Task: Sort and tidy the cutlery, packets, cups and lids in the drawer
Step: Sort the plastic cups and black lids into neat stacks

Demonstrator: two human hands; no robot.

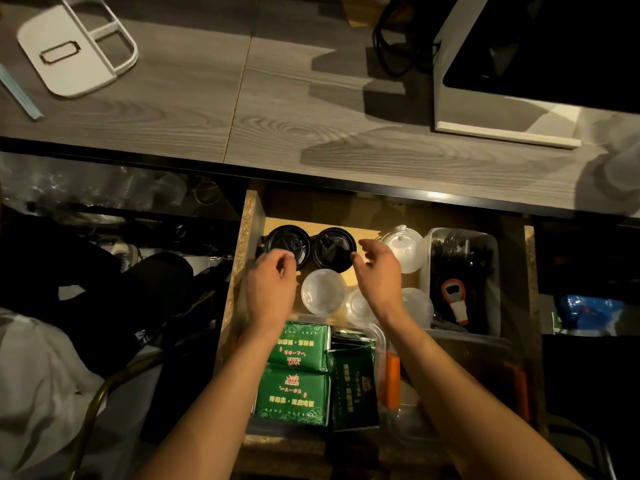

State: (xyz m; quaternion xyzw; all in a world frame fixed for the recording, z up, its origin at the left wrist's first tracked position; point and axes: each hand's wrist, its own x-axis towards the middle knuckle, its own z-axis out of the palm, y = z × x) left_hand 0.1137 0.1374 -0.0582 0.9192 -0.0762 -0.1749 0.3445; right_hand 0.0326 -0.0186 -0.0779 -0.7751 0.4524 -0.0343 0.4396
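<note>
Black cup lids (288, 244) (333, 249) are set paired beyond loosely curled, empty fingers (282, 262) (367, 249); clear lids (323, 292) nearer the wrists remain unsorted, green packets (298, 348) already stacked.

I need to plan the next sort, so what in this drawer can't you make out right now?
Head view only:
- Cutlery in the clear bin: dark tangle, no count or types.
- Left black lid: near edge hidden by the left hand.
- Clear cups: partly behind the right hand, number unclear.
- Green packets: print too small.
</note>
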